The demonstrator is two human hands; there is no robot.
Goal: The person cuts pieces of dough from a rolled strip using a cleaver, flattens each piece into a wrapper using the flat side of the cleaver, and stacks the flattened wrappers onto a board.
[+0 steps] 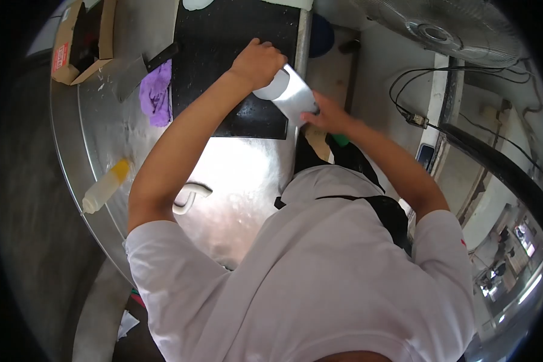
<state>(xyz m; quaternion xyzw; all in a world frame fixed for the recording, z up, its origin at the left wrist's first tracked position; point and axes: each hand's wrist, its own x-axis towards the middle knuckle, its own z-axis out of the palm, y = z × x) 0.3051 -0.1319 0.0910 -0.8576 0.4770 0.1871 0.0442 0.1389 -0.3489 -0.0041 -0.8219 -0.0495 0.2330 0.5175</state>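
Observation:
A shiny silver metal piece, with a rounded light grey part at its upper left, is held between both hands at the edge of a black mat. My left hand is curled over the upper left end of this piece, its fingers bent. My right hand grips the lower right end, thumb on the near side. Left of the mat lie a purple cloth and a dark-handled blade.
A bottle with a yellow end lies on the metal counter at the left. A white curved handle is nearer me. An open cardboard box stands at the upper left. A fan and hanging cables are at the right.

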